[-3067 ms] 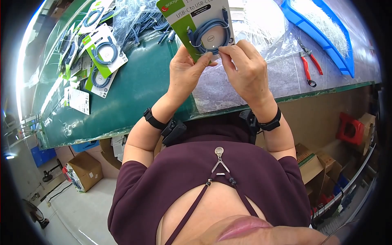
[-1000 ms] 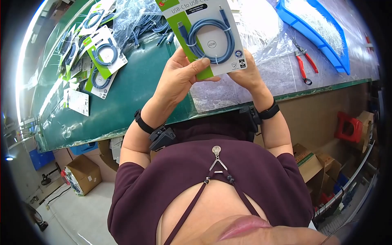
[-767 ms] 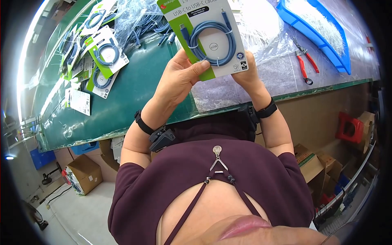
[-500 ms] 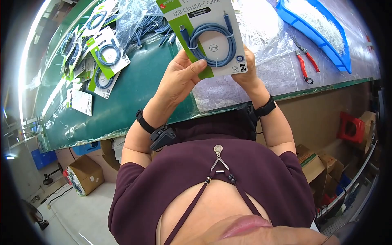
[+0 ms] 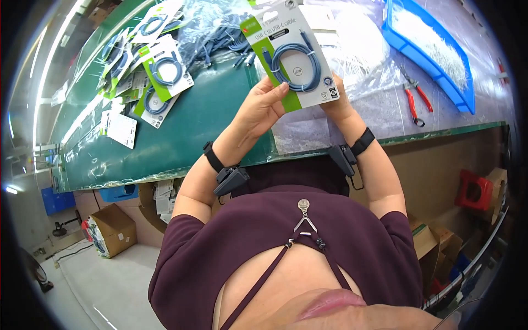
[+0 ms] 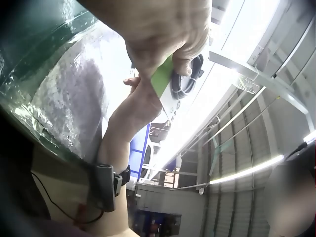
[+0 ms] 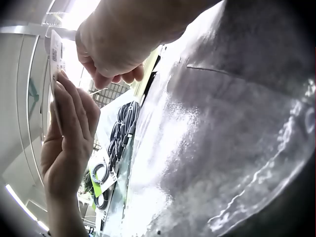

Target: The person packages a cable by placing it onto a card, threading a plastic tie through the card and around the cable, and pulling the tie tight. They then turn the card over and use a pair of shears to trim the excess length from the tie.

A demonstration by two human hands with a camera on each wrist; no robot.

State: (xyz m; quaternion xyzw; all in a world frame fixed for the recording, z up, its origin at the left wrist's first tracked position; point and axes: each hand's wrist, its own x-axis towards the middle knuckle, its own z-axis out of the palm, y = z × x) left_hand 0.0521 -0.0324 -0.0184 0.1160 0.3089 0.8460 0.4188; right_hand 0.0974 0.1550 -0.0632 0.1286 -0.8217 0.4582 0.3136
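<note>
My left hand [image 5: 258, 108] grips the lower left corner of a green and white retail card [image 5: 297, 62], thumb across its front. A coiled blue USB-C cable [image 5: 315, 65] is fastened to the card with small white ties. The card is held up above the bench, its printed face toward the head camera. My right hand [image 5: 337, 105] is at the card's lower right edge, its fingers mostly hidden behind it. In the right wrist view, the right hand [image 7: 118, 44] has curled fingers close to the card's back; I cannot tell whether they hold anything.
Several carded cables [image 5: 165, 71] lie piled at the left on the green bench [image 5: 203, 121]. Loose blue cables [image 5: 225, 41] in clear plastic lie behind. Red-handled cutters [image 5: 415, 99] and a blue tray [image 5: 434, 60] of white strips are at the right.
Earlier my right hand worked at the bottom of the coil in front; it has since gone behind the card. The card now sits farther right in view, as the head view has shifted.
</note>
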